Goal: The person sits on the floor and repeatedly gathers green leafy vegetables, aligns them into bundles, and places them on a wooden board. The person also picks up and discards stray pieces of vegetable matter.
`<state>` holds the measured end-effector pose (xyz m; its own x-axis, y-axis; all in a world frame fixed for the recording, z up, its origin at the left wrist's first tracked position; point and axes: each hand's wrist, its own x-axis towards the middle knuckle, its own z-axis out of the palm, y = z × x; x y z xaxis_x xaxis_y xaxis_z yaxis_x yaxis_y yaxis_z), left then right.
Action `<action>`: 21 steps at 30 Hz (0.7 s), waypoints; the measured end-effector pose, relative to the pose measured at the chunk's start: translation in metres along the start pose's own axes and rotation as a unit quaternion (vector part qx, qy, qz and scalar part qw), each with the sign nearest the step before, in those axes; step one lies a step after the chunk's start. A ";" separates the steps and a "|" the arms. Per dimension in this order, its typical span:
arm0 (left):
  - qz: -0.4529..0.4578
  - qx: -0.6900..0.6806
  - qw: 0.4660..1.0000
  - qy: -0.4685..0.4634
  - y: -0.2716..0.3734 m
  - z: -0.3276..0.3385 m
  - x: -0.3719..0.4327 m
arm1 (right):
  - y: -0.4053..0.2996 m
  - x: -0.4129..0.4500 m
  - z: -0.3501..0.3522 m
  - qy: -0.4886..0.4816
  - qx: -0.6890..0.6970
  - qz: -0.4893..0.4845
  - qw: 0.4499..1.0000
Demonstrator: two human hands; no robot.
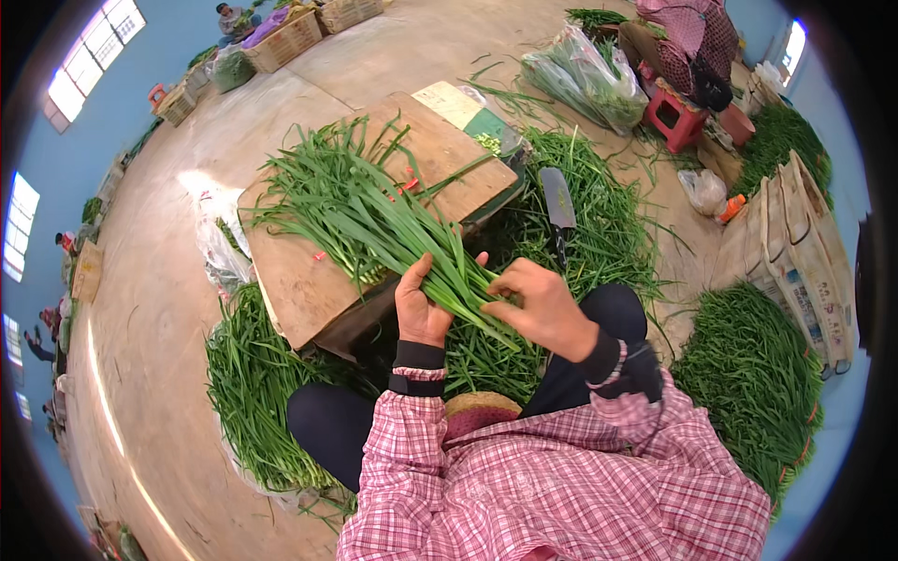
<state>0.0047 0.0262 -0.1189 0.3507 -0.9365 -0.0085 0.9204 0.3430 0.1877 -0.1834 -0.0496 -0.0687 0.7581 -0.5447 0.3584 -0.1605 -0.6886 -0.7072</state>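
My left hand (423, 301) is closed around a bunch of long green leaves, likely garlic chives (421, 228), with its thumb on top. My right hand (544, 305) pinches leaves near the pale stem ends of the same bunch. The leafy ends reach over a wooden board (287, 280), where more loose leaves (302, 182) lie. Bits of red tape (408, 184) show on the board. To the board's right, a cleaver (558, 196) with a black handle rests on a heap of leaves (603, 231).
Another heap of leaves (259, 400) lies to the left of my knee. At right stand a bundled green pile (751, 386) and folded white crates (800, 259). A plastic bag of greens (589, 77) and a red stool (673, 116) are at upper right, beside a co-worker (691, 35).
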 end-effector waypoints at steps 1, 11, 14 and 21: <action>-0.001 -0.002 1.000 -0.030 -0.001 -0.001 0.000 | -0.003 0.002 0.010 0.026 -0.016 -0.024 0.999; -0.027 -0.030 0.998 -0.048 0.002 -0.009 -0.003 | 0.011 0.014 -0.018 -0.076 0.232 0.233 0.941; -0.014 -0.029 0.999 -0.001 0.000 -0.012 0.000 | 0.012 0.009 -0.024 -0.109 0.271 0.276 0.916; 0.026 0.060 0.996 0.064 -0.007 -0.020 0.008 | -0.005 -0.020 -0.013 -0.098 -0.140 0.088 0.981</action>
<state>0.0043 0.0177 -0.1403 0.4228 -0.8982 -0.1205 0.8764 0.3715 0.3064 -0.2060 -0.0416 -0.0640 0.8061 -0.5830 0.1014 -0.4464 -0.7116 -0.5425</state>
